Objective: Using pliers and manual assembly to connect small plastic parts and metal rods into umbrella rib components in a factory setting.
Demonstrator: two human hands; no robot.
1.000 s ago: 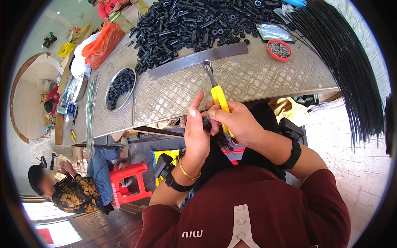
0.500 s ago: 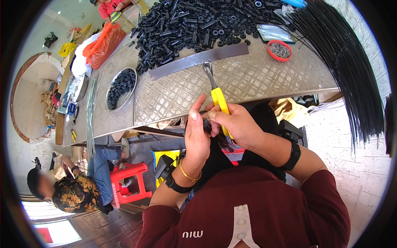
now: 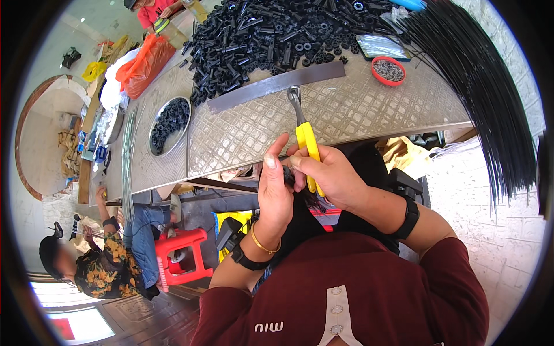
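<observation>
Hands unmoved; yellow-handled tool (image 3: 304, 135) in right hand (image 3: 334, 176) grip.

Left hand (image 3: 274, 193): raised upright just below the table edge (image 3: 323, 144), thumb and forefinger pinched, palm facing my right hand.
Right hand (image 3: 329, 176): fingers curled shut, knuckles up, touching my left fingertips.
Forearms: both rise from below, wrists bent inward, meeting under that edge.

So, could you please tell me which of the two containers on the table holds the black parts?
The oval metal tray on the left; the small red bowl holds greyish bits.
</observation>
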